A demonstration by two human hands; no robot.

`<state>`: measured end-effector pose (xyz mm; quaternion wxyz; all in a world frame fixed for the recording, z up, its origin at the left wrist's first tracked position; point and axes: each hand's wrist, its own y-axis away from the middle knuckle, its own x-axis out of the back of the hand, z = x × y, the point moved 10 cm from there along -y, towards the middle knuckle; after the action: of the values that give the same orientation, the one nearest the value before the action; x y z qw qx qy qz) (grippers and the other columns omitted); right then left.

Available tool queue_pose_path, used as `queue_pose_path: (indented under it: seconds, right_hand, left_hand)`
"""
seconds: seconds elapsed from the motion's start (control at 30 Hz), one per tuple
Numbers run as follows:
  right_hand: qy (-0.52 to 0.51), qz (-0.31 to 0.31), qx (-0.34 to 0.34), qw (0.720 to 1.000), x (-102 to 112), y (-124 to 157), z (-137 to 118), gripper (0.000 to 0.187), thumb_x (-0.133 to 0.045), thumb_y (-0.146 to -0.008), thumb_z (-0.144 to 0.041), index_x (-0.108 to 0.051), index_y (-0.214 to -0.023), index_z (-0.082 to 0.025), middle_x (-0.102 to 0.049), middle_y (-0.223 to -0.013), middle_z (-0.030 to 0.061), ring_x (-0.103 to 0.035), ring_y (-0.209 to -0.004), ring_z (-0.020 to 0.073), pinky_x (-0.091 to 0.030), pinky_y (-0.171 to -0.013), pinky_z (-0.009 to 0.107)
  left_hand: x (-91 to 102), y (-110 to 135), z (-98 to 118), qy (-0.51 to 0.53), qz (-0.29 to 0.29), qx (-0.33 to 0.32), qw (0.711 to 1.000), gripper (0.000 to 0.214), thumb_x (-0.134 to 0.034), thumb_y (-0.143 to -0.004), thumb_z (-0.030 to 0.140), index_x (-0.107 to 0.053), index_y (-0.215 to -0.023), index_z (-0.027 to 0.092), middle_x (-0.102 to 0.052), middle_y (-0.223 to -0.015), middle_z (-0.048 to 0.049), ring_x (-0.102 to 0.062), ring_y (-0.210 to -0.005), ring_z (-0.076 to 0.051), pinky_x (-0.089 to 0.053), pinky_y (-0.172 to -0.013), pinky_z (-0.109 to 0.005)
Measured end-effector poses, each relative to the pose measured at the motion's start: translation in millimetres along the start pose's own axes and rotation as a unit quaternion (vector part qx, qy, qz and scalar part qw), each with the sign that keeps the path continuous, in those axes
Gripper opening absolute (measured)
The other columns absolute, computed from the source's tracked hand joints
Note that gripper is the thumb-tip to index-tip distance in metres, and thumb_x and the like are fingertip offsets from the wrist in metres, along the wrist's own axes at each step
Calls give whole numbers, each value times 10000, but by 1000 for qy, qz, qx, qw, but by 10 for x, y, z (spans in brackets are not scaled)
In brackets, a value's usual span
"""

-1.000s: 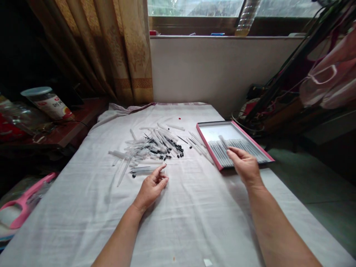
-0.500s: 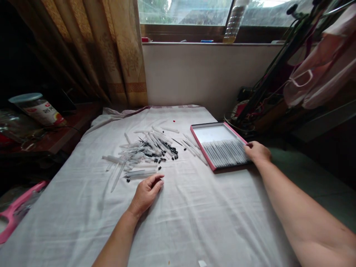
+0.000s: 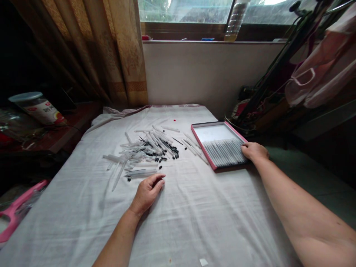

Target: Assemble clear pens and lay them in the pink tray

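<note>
My right hand [image 3: 255, 151] is closed at the right edge of a shallow pink-rimmed box [image 3: 204, 150], thumb and fingers at its side; the fingertips are partly hidden. Inside the box lies a row of clear pens [image 3: 225, 152] with dark lines in them, below a bare white strip. My left hand [image 3: 148, 191] rests on the white cloth, fingers loosely bent and thumb apart, with nothing visible in it. Just beyond its fingers lie clear pen barrels [image 3: 141, 172]. Farther back is a loose heap of pen barrels, dark refills [image 3: 162, 142] and small black caps [image 3: 175, 151].
Several barrels [image 3: 194, 148] lie along the box's left side. A small red piece [image 3: 174, 120] sits at the back and a white scrap [image 3: 203, 262] at the front. A lidded jar [image 3: 41, 109] stands on a side table at left; a bottle [image 3: 233, 22] stands on the sill.
My right hand has shifted very slightly left along the box's edge. My left hand and the heap look the same; the view has tilted a little.
</note>
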<state>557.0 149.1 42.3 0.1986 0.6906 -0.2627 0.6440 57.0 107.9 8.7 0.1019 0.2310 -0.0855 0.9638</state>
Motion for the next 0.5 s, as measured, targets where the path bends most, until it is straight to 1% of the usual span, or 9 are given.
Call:
queue_pose_path:
  seconds: [0.1,0.13,0.23,0.3,0.33,0.4,0.47,0.5]
  right_hand:
    - [16,-43,-37,998,-50,53,50,397,-535,-778,-312,-749,-1101,-225,-709,-1130,156,-679,-948,341,-519,-705,385]
    - [18,-48,-39,998,-47,74,46,408,-533,-781,-314,-740,-1121,-227,-702,-1150,154,-676,-954,341,-518,-704,386]
    - [15,-29,-34,999,36,123,-3,415,-529,-786,-308,-734,-1134,-213,-704,-1132,168,-680,-906,337,-511,-677,388]
    - [3,3,-11,1000,139,152,-116,409,-515,-801,-302,-734,-1130,-197,-710,-1106,171,-677,-888,328,-504,-678,382]
    - [-8,28,14,999,212,173,-220,402,-506,-811,-298,-734,-1124,-191,-709,-1104,165,-673,-897,320,-501,-693,376]
    - [-41,86,84,992,382,256,-521,376,-490,-831,-286,-739,-1094,-184,-706,-1113,142,-660,-939,296,-497,-749,360]
    - [-77,135,163,974,535,415,-905,343,-481,-845,-260,-743,-1052,-181,-703,-1112,115,-643,-986,266,-488,-818,340]
    - [-93,143,203,964,575,520,-1119,329,-479,-853,-247,-742,-1037,-176,-705,-1098,111,-637,-998,253,-479,-850,330]
  left_hand:
    - [0,5,-16,14,3,8,1000,278,-605,-796,350,-731,-990,195,-753,-967,-60,-693,-891,-207,-538,-858,-319]
    - [0,7,-27,21,3,13,1000,277,-610,-793,351,-731,-988,195,-753,-959,-60,-691,-882,-207,-538,-848,-317]
    - [-10,13,-59,54,0,32,998,283,-624,-788,359,-729,-990,190,-746,-888,-57,-682,-795,-195,-544,-760,-297]
    - [-20,15,-75,81,-4,46,996,288,-621,-793,370,-725,-985,183,-730,-814,-50,-660,-701,-173,-533,-674,-272]
    - [-27,15,-81,97,-6,53,994,286,-618,-796,378,-723,-971,178,-720,-781,-44,-644,-659,-160,-522,-634,-258]
    - [-33,15,-94,127,-8,65,990,281,-619,-799,398,-718,-929,170,-694,-728,-33,-613,-600,-137,-493,-569,-232]
    - [-30,13,-105,148,-6,73,986,288,-630,-793,428,-709,-884,166,-671,-695,-23,-589,-569,-121,-462,-518,-207]
    - [-27,12,-109,156,-6,77,985,302,-638,-787,450,-704,-858,163,-658,-677,-18,-579,-555,-114,-446,-495,-197]
